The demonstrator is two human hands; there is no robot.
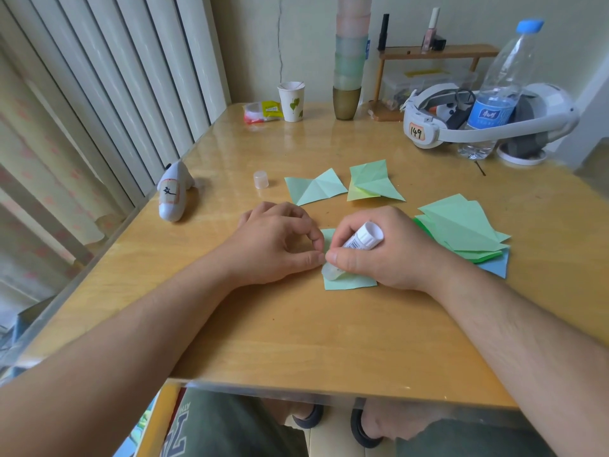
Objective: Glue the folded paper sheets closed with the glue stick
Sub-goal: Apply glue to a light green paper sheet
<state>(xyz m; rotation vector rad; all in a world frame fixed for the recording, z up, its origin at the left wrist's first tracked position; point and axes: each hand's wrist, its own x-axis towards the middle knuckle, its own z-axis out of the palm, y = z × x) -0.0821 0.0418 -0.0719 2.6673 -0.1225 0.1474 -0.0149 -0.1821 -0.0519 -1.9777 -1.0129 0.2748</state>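
My right hand point(389, 249) grips a white glue stick point(362, 240), tilted with its glue end down on a small folded light-green sheet point(349, 282) on the wooden table. My left hand point(276, 245) rests beside it, thumb and fingertips curled onto the sheet's left edge, holding it down. Most of the sheet is hidden under both hands. The glue stick's clear cap point(260, 179) stands upright farther back. Two folded green sheets point(314, 187) point(374, 181) lie behind my hands. A stack of folded green and blue sheets point(461, 232) lies to the right.
A white toy figure point(173, 192) lies at the left table edge. At the back stand a paper cup point(291, 102), a snack packet point(262, 112), a stack of cups point(349, 61), a white headset point(461, 120), a water bottle point(497, 94) and a small wooden shelf point(438, 52).
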